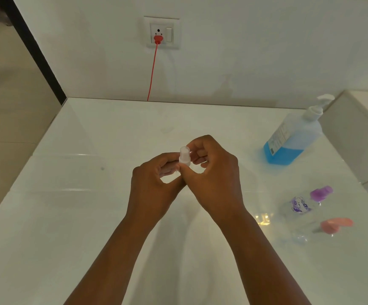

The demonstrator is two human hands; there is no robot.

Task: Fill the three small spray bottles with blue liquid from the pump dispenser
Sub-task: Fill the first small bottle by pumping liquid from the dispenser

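Over the middle of the white table (68,205) I hold a small clear spray bottle with a white spray top (184,156). My left hand (154,186) grips its clear body from below. My right hand (214,172) pinches the white top. The pump dispenser (293,137) stands at the back right, about a third full of blue liquid. Two other small clear spray bottles lie on their sides at the right: one with a purple cap (320,192), one with a pink cap (335,224).
A wall socket (162,33) holds a red plug, and its red cord (153,71) drops behind the table's far edge. A white cabinet (363,137) stands beyond the table's right side. The floor lies past the left edge.
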